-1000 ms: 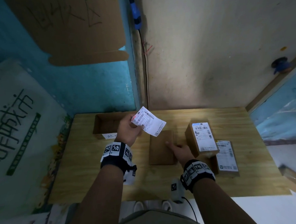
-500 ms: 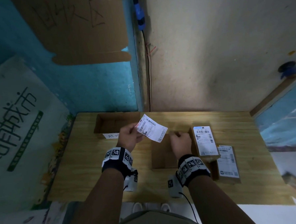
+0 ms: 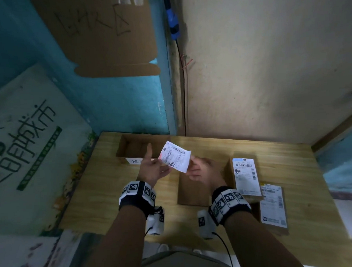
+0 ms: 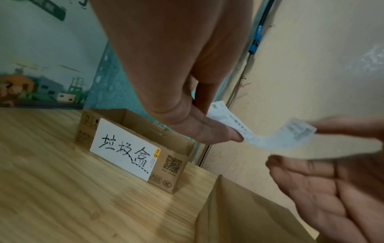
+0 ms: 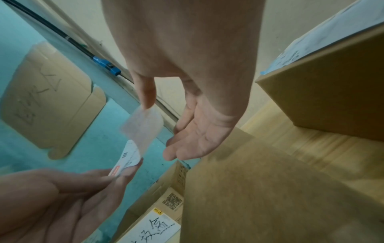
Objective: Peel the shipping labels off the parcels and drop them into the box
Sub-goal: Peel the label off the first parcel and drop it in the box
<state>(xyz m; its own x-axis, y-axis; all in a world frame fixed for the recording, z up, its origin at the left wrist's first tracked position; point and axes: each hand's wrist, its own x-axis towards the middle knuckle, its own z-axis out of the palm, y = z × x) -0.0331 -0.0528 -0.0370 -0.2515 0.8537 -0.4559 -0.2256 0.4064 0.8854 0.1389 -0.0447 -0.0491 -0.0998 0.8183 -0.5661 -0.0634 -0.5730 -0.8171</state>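
A peeled white shipping label [image 3: 175, 159] hangs in the air above the table, curling between both hands. My left hand [image 3: 154, 168] pinches its left end between thumb and fingers [image 4: 232, 136]. My right hand [image 3: 196, 168] is relaxed, and one fingertip [image 5: 146, 98] touches the label's right end [image 5: 143, 129] while the other fingers stay spread apart. The open cardboard box [image 3: 122, 149] with a handwritten white card [image 4: 124, 148] stands at the table's back left, just beyond the left hand. Below the hands lies a bare brown parcel [image 3: 192, 191].
Right of the bare parcel stands a parcel with a label on it [image 3: 245, 176]. A flatter labelled parcel [image 3: 272, 205] lies beside it. The wooden table [image 3: 105, 194] sits in a corner, with walls at the back and left. A cable [image 3: 183, 92] runs down the back wall.
My right hand has lifted off the bare parcel and come up to the label's right end. The left hand still holds the label, which now curls between the two hands.
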